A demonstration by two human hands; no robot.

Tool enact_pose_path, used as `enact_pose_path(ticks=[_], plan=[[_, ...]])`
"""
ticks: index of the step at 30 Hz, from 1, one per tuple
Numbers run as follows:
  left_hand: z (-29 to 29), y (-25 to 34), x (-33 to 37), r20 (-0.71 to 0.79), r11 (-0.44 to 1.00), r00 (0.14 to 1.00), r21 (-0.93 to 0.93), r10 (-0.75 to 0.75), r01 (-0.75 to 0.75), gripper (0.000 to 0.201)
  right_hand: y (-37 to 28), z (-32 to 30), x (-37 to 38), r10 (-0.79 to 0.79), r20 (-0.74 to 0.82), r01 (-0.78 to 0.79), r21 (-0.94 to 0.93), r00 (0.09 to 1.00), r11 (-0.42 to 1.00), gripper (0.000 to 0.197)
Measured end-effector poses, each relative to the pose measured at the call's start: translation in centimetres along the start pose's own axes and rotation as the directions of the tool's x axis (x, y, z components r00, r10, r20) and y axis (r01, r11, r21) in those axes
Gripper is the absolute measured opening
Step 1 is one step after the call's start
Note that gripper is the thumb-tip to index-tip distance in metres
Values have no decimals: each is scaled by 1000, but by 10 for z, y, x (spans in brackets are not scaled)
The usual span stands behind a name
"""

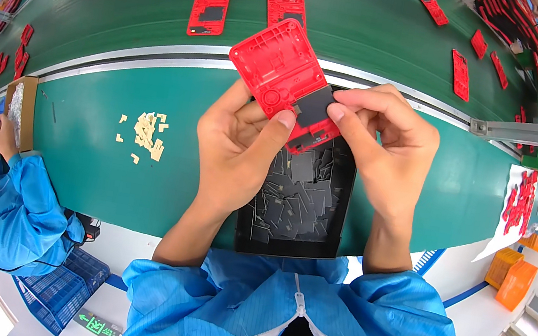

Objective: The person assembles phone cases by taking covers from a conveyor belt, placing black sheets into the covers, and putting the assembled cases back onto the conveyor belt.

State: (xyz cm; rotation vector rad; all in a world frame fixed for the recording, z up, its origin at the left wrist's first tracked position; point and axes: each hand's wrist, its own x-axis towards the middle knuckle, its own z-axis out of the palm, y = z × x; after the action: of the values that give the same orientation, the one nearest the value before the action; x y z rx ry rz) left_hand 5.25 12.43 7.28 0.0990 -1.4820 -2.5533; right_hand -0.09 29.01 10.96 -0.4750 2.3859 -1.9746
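My left hand (236, 156) is closed on a red plastic housing (277, 64), thumb on its inner face and fingers behind it. The housing is held tilted above the table, with moulded ribs and a round recess showing. Across its lower part lies a dark grey square pad (312, 106). My right hand (391, 152) pinches the pad's right edge between thumb and forefinger, its other fingers curled. Under both hands stands a black tray (243, 224) holding many loose dark grey pads (295, 204). The hands and housing hide the tray's far end.
Small cream L-shaped pieces (146, 131) lie on the green table (85, 174) to the left. Beyond the metal rail, a green belt (354, 27) carries several red housings (210, 7). At far left a co-worker in blue (22, 213) sits beside a cardboard box (26, 112).
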Motion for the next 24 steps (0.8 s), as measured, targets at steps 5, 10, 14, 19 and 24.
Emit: enact_pose_path(ticks=[5,10,14,19,24], plan=[[-3,-1,1,2,1000,1000,-29,-2,2,41,6,12,-8,-214,-74,193,-224,974,955,22],[2,-2,-1,-3,1000,1000,-30,7,-7,42,12,13,-8,-113,-120,104,-77,986,992,23],[2,-3,-2,-4,999,1000,-38,13,-13,43,11,15,-9,-26,-155,32,34,988,999,23],[1,-3,-1,14,997,1000,-73,0,1,42,15,11,-6,-199,-110,191,-78,974,979,23],[2,-2,-2,-9,997,1000,-76,-6,6,43,11,11,-6,-281,-65,266,-179,958,947,24]])
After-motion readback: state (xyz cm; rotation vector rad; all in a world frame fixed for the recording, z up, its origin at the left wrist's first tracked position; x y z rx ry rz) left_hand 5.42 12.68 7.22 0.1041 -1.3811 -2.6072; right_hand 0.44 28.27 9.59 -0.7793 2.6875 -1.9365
